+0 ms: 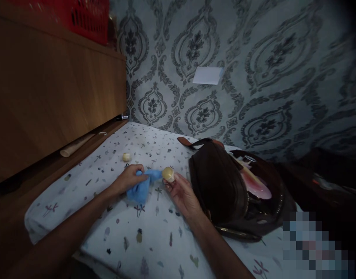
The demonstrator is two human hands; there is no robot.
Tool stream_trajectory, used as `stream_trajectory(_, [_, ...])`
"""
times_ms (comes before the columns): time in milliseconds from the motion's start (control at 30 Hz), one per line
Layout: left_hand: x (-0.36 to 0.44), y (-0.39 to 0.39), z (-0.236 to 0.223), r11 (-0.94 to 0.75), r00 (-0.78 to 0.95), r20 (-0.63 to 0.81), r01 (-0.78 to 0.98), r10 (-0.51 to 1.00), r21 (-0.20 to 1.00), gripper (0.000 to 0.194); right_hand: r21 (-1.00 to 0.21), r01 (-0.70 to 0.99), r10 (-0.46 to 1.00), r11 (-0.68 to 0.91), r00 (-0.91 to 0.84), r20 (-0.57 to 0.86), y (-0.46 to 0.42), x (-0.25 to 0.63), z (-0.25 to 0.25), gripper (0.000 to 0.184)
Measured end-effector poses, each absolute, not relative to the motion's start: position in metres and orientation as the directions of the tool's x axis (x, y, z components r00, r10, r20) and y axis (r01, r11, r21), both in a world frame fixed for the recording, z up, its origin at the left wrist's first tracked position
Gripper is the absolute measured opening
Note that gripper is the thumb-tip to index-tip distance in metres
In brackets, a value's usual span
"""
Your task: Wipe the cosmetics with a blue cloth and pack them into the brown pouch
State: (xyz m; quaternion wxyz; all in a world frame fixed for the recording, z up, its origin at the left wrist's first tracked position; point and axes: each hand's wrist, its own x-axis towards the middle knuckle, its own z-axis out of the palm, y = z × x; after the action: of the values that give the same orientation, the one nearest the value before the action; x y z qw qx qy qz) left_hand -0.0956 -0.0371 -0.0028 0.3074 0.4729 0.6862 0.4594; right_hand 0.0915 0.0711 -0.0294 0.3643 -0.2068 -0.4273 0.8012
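Observation:
My left hand (131,179) is closed on a light blue cloth (139,190), which bunches and hangs below the fingers. One end of the cloth stretches right toward my right hand (182,193). Pinched in the right fingertips is a small, round, yellowish jar-like container (168,174); its exact kind is too small to make out. The cloth's end touches or nearly touches it. Beyond my left hand, a second small yellowish container (126,156) lies on the patterned white sheet (154,236).
Right of my hands stands an open dark brown bag (215,182) with a pink object (258,186) in its opening. A wooden cabinet (58,81) rises at left, with a red basket (89,21) on top. Behind is a patterned wall with a white switch plate (207,75).

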Motion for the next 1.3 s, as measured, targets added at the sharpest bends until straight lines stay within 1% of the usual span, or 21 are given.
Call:
stream_trajectory(67, [-0.094, -0.037, -0.001, 0.068, -0.447, 0.215, 0.536, 0.868, 0.842, 0.025, -0.832, -0.406, 0.767, -0.379, -0.641, -0.037, 0.069, 0.089, -0.031, 0.031])
stream_trajectory(100, [-0.091, -0.038, 0.000, 0.026, -0.444, 0.316, 0.611, 0.839, 0.791, 0.025, -0.840, -0.394, 0.760, -0.374, -0.649, -0.034, 0.067, 0.088, -0.031, 0.032])
stream_trajectory(167, [-0.083, -0.039, 0.003, -0.099, -0.359, 0.462, 0.694, 0.811, 0.713, 0.024, -0.865, -0.359, 0.736, -0.352, -0.676, -0.019, 0.062, 0.086, -0.030, 0.034])
stream_trajectory(233, [-0.074, -0.042, 0.004, -0.258, -0.206, 0.544, 0.710, 0.814, 0.655, 0.024, -0.882, -0.330, 0.703, -0.337, -0.711, -0.002, 0.056, 0.085, -0.029, 0.033])
stream_trajectory(300, [-0.066, -0.044, 0.000, -0.374, -0.051, 0.585, 0.723, 0.810, 0.580, 0.021, -0.887, -0.316, 0.666, -0.336, -0.746, 0.014, 0.052, 0.085, -0.029, 0.031])
stream_trajectory(367, [-0.063, -0.045, -0.007, -0.413, 0.052, 0.600, 0.772, 0.798, 0.483, 0.020, -0.887, -0.307, 0.629, -0.346, -0.777, 0.023, 0.050, 0.085, -0.029, 0.031])
stream_trajectory(500, [-0.066, -0.043, -0.022, -0.362, 0.125, 0.596, 0.884, 0.793, 0.295, 0.038, -0.877, -0.297, 0.600, -0.378, -0.800, 0.012, 0.048, 0.085, -0.033, 0.032])
stream_trajectory(567, [-0.067, -0.042, -0.024, -0.314, 0.129, 0.580, 0.921, 0.805, 0.232, 0.043, -0.873, -0.296, 0.592, -0.387, -0.806, 0.011, 0.047, 0.084, -0.034, 0.031])
stream_trajectory(600, [-0.066, -0.042, -0.024, -0.290, 0.119, 0.572, 0.932, 0.812, 0.219, 0.043, -0.874, -0.295, 0.587, -0.387, -0.810, 0.014, 0.047, 0.084, -0.035, 0.031])
stream_trajectory(633, [-0.065, -0.042, -0.023, -0.269, 0.100, 0.566, 0.937, 0.818, 0.224, 0.043, -0.877, -0.288, 0.580, -0.384, -0.815, 0.014, 0.046, 0.083, -0.035, 0.031])
stream_trajectory(700, [-0.062, -0.042, -0.020, -0.245, 0.042, 0.557, 0.924, 0.829, 0.294, 0.038, -0.890, -0.268, 0.573, -0.370, -0.819, 0.009, 0.045, 0.083, -0.036, 0.033])
stream_trajectory(767, [-0.058, -0.043, -0.014, -0.222, -0.043, 0.527, 0.876, 0.849, 0.428, 0.030, -0.909, -0.258, 0.593, -0.327, -0.805, 0.015, 0.044, 0.082, -0.037, 0.036])
stream_trajectory(833, [-0.055, -0.043, -0.009, -0.180, -0.131, 0.461, 0.802, 0.877, 0.570, 0.023, -0.933, -0.247, 0.615, -0.262, -0.788, 0.036, 0.044, 0.081, -0.038, 0.038])
stream_trajectory(933, [-0.054, -0.043, -0.005, -0.141, -0.201, 0.373, 0.687, 0.906, 0.713, 0.023, -0.957, -0.230, 0.630, -0.174, -0.774, 0.071, 0.045, 0.079, -0.040, 0.038])
stream_trajectory(1100, [-0.059, -0.040, -0.006, -0.125, -0.305, 0.354, 0.577, 0.884, 0.807, 0.032, -0.966, -0.210, 0.641, -0.149, -0.765, 0.067, 0.044, 0.078, -0.037, 0.037])
stream_trajectory(1200, [-0.063, -0.037, -0.008, -0.112, -0.380, 0.350, 0.525, 0.856, 0.843, 0.035, -0.957, -0.231, 0.638, -0.175, -0.767, 0.068, 0.043, 0.079, -0.035, 0.037])
stream_trajectory(1300, [-0.064, -0.035, -0.008, -0.139, -0.424, 0.356, 0.462, 0.833, 0.876, 0.035, -0.934, -0.272, 0.650, -0.232, -0.758, 0.060, 0.043, 0.080, -0.034, 0.037])
